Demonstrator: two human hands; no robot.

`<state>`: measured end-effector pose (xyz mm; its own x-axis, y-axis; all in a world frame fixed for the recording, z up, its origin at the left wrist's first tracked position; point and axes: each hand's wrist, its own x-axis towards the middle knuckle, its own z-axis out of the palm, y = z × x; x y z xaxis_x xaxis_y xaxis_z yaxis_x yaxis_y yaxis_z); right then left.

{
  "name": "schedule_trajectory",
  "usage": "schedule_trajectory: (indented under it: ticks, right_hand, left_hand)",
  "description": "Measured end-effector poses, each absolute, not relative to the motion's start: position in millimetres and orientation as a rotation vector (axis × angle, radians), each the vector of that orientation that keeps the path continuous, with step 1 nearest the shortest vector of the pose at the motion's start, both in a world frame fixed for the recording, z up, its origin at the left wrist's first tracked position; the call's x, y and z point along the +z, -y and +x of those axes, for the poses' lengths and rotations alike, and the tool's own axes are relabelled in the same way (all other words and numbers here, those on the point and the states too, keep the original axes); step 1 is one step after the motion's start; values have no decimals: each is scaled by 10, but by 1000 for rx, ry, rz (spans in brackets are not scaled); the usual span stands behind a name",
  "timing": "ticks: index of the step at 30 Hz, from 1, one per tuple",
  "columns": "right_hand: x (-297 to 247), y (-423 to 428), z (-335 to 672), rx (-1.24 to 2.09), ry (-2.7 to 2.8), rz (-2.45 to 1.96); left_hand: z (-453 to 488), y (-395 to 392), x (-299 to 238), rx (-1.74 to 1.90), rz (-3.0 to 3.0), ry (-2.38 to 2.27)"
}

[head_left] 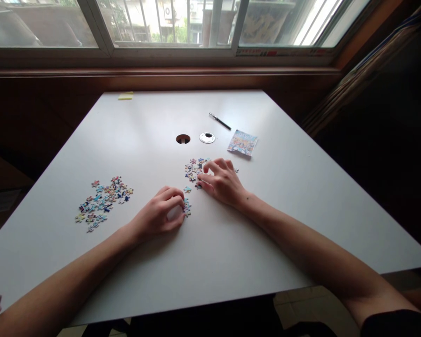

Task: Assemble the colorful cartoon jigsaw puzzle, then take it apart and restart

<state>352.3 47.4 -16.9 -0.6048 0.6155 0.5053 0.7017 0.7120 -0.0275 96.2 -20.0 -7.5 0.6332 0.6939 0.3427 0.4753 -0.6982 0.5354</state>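
Observation:
My left hand (163, 208) rests curled on the white table, thumb and fingertips closed at the left edge of a small cluster of joined puzzle pieces (187, 207). Just above that cluster lies a loose light-blue puzzle piece (187, 189). My right hand (221, 181) reaches over a scattered group of puzzle pieces (191, 169), partly covering it. Its thumb and index finger pinch at a small dark puzzle piece (198, 186). Off to the left of my left hand spreads a larger pile of loose puzzle pieces (103, 199) in mixed colours.
Beyond the hands lie a printed picture sheet (243, 142) and a black pen (220, 121). A round cable hole (183, 139) opens in the table (210, 262), its silver cover (207, 137) beside it. A yellow note (125, 96) sits at the far left edge, below the window.

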Motion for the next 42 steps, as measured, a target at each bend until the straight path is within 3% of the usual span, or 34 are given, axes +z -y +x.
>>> schedule_trajectory:
  ticks: [11,20,31,42]
  right_hand:
    - [-185,-470,3483,-114,2435,-1136]
    - [-175,-463,3519,-18,2240,-909]
    - [-165,-155,3415,546,2236,-473]
    - [-163,-138,3417,500,2488,-282]
  left_hand:
    - [966,202,-77,756,2455,-933]
    - [963,199,-69,748,2459,-920]
    - [958,199,-98,772,2460,-972]
    - [957,196,-82,779,2452,-977]
